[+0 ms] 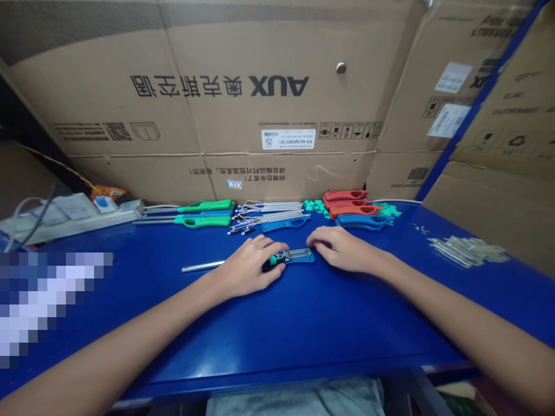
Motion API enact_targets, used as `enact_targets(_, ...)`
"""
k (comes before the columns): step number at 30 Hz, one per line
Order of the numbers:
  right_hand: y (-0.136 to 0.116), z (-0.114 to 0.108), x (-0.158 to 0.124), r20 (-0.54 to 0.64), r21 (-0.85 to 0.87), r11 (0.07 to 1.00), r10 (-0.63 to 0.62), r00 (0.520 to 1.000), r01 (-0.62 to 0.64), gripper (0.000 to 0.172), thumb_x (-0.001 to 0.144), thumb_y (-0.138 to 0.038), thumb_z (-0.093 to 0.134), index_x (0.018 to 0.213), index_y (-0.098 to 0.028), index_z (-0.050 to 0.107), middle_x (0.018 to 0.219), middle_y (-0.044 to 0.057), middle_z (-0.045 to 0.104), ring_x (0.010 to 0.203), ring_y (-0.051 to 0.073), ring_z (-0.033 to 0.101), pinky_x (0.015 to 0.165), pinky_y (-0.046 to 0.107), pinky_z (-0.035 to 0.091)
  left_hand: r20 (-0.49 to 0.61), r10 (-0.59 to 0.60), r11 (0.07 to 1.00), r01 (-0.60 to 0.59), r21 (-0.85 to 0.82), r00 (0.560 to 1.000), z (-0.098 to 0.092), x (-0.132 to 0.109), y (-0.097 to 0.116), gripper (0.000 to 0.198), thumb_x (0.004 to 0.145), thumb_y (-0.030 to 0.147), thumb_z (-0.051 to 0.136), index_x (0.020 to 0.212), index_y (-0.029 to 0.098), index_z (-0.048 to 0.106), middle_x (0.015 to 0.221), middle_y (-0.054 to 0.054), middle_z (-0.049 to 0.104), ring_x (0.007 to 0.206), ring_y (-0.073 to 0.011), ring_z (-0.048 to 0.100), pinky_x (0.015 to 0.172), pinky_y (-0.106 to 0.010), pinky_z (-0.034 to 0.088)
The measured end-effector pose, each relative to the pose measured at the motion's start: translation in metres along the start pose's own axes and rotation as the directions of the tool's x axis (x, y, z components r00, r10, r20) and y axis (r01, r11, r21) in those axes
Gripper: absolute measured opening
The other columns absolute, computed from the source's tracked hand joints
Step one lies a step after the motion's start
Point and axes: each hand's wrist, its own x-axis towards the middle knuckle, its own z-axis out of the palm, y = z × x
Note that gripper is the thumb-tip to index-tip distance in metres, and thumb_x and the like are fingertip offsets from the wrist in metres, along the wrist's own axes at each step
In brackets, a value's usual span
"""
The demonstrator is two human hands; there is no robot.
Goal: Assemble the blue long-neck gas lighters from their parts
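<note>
A long-nozzle lighter (pixel 306 259) with a blue half shell lies on the blue table. Its metal tube (pixel 202 266) points left, and a clear part lies in the handle. My left hand (pixel 247 266) holds it around the middle, thumb and fingers on either side of a green piece (pixel 274 260). Just past the handle's right end is my right hand (pixel 342 248), fingers curled in and thumb near the index finger; whatever is between the fingertips is hidden. Behind the hands lie another blue half shell (pixel 284 224) and several metal tubes with wires (pixel 277 208).
Green lighters (pixel 206 221) lie at the back left beside a power strip (pixel 78 219). Red and blue shells (pixel 351 209) and small green pieces (pixel 318 207) sit at the back right. Clear parts (pixel 466 251) are piled at far right. Cardboard (pixel 195 127) walls the back.
</note>
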Motion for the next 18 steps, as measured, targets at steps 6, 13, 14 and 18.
enact_targets(6, 0.020, -0.026, -0.002, -0.240, -0.129, 0.988, 0.049, 0.969, -0.082, 0.027, 0.083, -0.012, 0.045, 0.098, -0.015, 0.067, 0.101, 0.009, 0.070, 0.093, 0.021, 0.065, 0.084, 0.035, 0.050, -0.064, -0.102, 0.988, 0.109, 0.108, 0.993, -0.026, 0.002, -0.022, 0.039, 0.090, 0.045, 0.044, 0.110, 0.018, 0.064, 0.109, -0.010, 0.066, 0.103, -0.0260, 0.059, 0.090, -0.042, 0.046)
enact_targets(13, 0.065, -0.067, -0.013, -0.421, -0.174, 0.919, 0.256, 0.870, -0.355, 0.022, 0.071, -0.013, 0.052, 0.086, -0.015, 0.069, 0.090, 0.008, 0.071, 0.084, 0.022, 0.066, 0.080, 0.035, 0.051, -0.168, -0.387, 0.814, 0.422, 0.400, 0.907, -0.056, -0.005, -0.073, 0.030, 0.085, 0.034, 0.045, 0.098, 0.017, 0.067, 0.105, -0.014, 0.066, 0.100, -0.0337, 0.058, 0.079, -0.046, 0.047)
enact_targets(14, 0.068, -0.068, -0.014, -0.414, -0.176, 0.915, 0.267, 0.870, -0.364, 0.022, 0.071, -0.014, 0.053, 0.085, -0.016, 0.069, 0.090, 0.008, 0.072, 0.084, 0.022, 0.066, 0.079, 0.035, 0.051, -0.151, -0.378, 0.833, 0.407, 0.376, 0.913, -0.055, -0.006, -0.078, 0.030, 0.086, 0.034, 0.046, 0.099, 0.017, 0.067, 0.107, -0.014, 0.066, 0.101, -0.0325, 0.058, 0.081, -0.045, 0.047)
enact_targets(18, 0.069, -0.059, -0.012, -0.369, -0.223, 0.924, 0.216, 0.904, -0.311, 0.020, 0.071, -0.019, 0.055, 0.084, -0.018, 0.070, 0.087, 0.007, 0.071, 0.079, 0.022, 0.065, 0.074, 0.034, 0.051, -0.045, -0.257, 0.930, 0.259, 0.262, 0.965, -0.042, -0.002, -0.082, 0.038, 0.090, 0.042, 0.044, 0.108, 0.019, 0.068, 0.110, -0.011, 0.065, 0.104, -0.0292, 0.054, 0.087, -0.043, 0.043)
